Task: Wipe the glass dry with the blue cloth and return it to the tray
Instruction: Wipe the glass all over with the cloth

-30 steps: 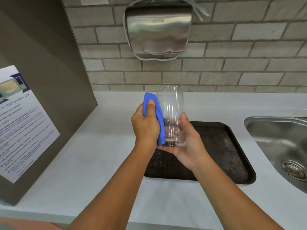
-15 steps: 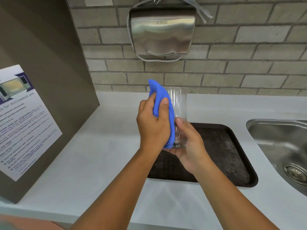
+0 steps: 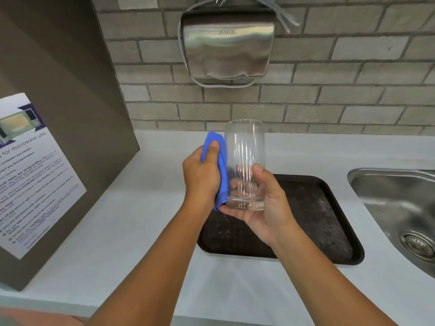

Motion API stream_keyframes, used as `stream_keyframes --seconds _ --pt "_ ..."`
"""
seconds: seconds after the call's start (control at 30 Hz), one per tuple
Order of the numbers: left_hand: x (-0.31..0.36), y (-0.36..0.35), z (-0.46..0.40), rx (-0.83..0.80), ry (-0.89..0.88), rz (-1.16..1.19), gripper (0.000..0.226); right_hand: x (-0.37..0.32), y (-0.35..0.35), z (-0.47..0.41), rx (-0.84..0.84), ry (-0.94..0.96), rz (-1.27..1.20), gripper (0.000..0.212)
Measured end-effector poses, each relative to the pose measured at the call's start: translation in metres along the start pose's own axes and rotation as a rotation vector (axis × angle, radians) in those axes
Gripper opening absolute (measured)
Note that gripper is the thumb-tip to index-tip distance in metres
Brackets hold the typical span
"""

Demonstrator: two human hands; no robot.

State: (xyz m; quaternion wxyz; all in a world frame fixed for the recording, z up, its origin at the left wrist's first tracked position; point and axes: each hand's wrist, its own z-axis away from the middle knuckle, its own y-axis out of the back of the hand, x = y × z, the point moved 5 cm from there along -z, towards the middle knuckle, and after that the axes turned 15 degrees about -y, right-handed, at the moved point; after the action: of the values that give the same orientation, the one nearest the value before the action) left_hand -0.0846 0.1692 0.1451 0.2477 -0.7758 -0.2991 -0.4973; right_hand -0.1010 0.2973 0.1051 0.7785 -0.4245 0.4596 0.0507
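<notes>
A clear drinking glass (image 3: 244, 147) stands upright in my right hand (image 3: 266, 208), which cups its base from below with the thumb on the near side. My left hand (image 3: 202, 180) grips a folded blue cloth (image 3: 220, 165) and presses it against the glass's left wall. Both are held above the near-left part of a dark brown tray (image 3: 329, 222) lying on the white counter. Water specks show on the tray under the glass.
A steel sink (image 3: 397, 208) sits to the right of the tray. A steel hand dryer (image 3: 227, 45) hangs on the brick wall behind. A brown cabinet side with a microwave notice (image 3: 30, 175) stands at the left.
The cloth slid down the glass's left side from near the rim, uncovering more of the glass. My right hand still holds the base.
</notes>
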Motion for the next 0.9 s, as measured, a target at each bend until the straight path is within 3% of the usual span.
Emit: stream_keyframes --seconds 0.1,0.17,0.23,0.3,0.5,0.6,0.7,0.77,0.87,0.9 --pt "0.035 -0.004 0.006 -0.021 -0.427 -0.134 0.017 0.004 0.007 -0.001 0.179 0.039 0.148 0.043" --pt "0.055 -0.014 0.014 -0.092 -0.695 -0.298 0.032 0.006 0.007 -0.003 0.253 0.082 0.225 0.036" --pt "0.062 -0.022 0.015 -0.150 -0.806 -0.466 0.033 0.007 0.007 -0.003 0.292 0.125 0.247 0.032" --pt "0.061 -0.023 0.011 -0.153 -0.770 -0.504 0.031 0.007 0.008 -0.004 0.292 0.144 0.228 0.032" --pt "0.041 -0.011 0.005 0.028 -0.510 -0.269 0.021 0.014 0.009 -0.001 0.210 0.053 0.106 0.044" --pt "0.016 -0.002 0.001 0.063 -0.255 -0.201 0.041 0.010 0.008 0.000 0.151 0.054 0.037 0.048" --pt "-0.006 0.002 0.006 0.011 -0.007 -0.102 0.041 0.003 0.005 -0.002 0.063 0.024 -0.014 0.049" --pt "-0.004 0.002 0.010 -0.007 -0.055 -0.093 0.038 0.005 0.005 -0.005 0.008 -0.030 -0.053 0.053" --pt "0.021 -0.003 0.025 -0.057 -0.397 -0.166 0.017 0.007 0.005 -0.006 -0.069 -0.073 -0.084 0.043" --pt "0.026 -0.005 0.028 -0.076 -0.479 -0.172 0.020 0.007 0.005 -0.007 -0.102 -0.083 -0.094 0.040"
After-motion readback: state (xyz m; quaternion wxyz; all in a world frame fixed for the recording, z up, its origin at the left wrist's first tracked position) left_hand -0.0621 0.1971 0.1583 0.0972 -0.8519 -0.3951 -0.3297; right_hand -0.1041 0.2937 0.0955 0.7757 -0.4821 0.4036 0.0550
